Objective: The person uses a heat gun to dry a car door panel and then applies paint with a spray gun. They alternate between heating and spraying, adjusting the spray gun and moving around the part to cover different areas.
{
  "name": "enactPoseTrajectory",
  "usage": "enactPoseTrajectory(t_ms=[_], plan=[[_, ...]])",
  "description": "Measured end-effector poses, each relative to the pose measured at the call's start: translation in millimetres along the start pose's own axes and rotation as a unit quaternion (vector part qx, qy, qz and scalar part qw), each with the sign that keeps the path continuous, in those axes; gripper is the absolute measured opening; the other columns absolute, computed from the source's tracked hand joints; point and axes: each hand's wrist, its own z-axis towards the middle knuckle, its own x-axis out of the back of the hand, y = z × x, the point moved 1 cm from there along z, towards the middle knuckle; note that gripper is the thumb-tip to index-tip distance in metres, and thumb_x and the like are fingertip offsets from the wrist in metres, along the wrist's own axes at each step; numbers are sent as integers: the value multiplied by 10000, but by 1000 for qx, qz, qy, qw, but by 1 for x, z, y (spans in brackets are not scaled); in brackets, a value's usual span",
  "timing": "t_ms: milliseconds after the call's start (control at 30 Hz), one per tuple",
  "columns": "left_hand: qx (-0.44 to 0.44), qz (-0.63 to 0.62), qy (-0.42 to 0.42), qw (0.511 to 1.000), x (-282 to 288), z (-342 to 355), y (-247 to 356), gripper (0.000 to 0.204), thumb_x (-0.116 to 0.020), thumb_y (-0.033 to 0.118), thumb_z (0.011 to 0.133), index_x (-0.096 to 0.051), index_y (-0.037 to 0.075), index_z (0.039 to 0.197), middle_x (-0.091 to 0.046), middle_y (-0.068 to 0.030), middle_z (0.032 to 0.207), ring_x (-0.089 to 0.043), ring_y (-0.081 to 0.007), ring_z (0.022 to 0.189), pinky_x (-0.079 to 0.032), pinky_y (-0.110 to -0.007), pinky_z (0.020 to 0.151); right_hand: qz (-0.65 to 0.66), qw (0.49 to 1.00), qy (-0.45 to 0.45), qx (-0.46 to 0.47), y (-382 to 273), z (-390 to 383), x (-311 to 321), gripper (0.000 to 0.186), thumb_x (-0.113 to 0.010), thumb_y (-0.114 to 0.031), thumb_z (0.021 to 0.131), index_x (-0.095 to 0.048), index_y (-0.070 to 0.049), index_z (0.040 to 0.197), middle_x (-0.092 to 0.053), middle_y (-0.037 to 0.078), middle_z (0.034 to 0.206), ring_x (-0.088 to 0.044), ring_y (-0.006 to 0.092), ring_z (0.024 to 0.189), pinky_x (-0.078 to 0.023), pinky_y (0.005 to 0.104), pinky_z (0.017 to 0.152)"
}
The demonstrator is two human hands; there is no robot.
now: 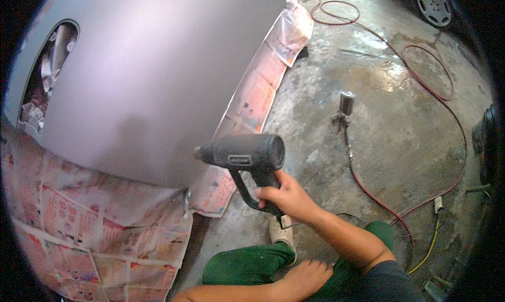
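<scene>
My right hand [284,197] grips a black heat gun [247,152] by its handle, its metal nozzle pointing left at a grey-coated car panel [131,65]. Whether the nozzle touches the surface I cannot tell. My left hand [305,281] lies over my green-trousered knee near the lower edge, fingers loosely spread and holding nothing. The panel has an oblong opening stuffed with paper [50,76] at the left. Masking newspaper [94,233] runs along its lower and right borders.
On the concrete floor [400,134] are a spray gun with a metal cup [346,105], looping red hoses [463,139] and a plug connection [437,203] on a yellow cord. A car wheel [431,7] is at the upper right. My shoe [281,233] is below the heat gun.
</scene>
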Motion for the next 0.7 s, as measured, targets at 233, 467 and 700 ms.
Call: enactPoseTrajectory(t_ms=[233,467,700], plan=[[12,24,22,999,-15,0,-3,311,-528,180,858,-573,4,1110,-598,-93,926,-596,-237,853,-477,-353,731,32,999,27,-14,6,5,1,389,-657,-103,849,-488,-14,1188,-594,50,885,-610,145,687,-508,302,674],[26,37,12,999,-17,3,-4,296,-515,182,865,-581,4,1093,-605,-93,905,-605,-238,825,-483,-358,732,18,995,85,43,10,7,-3,384,-651,-79,857,-472,-20,1191,-575,48,893,-607,144,714,-501,297,688],[23,44,-14,999,-19,2,-4,287,-509,184,871,-589,7,1082,-615,-98,909,-616,-243,841,-489,-365,736,0,997,69,40,9,7,-5,400,-654,-99,863,-466,-14,1205,-573,49,910,-608,141,725,-502,297,695]])
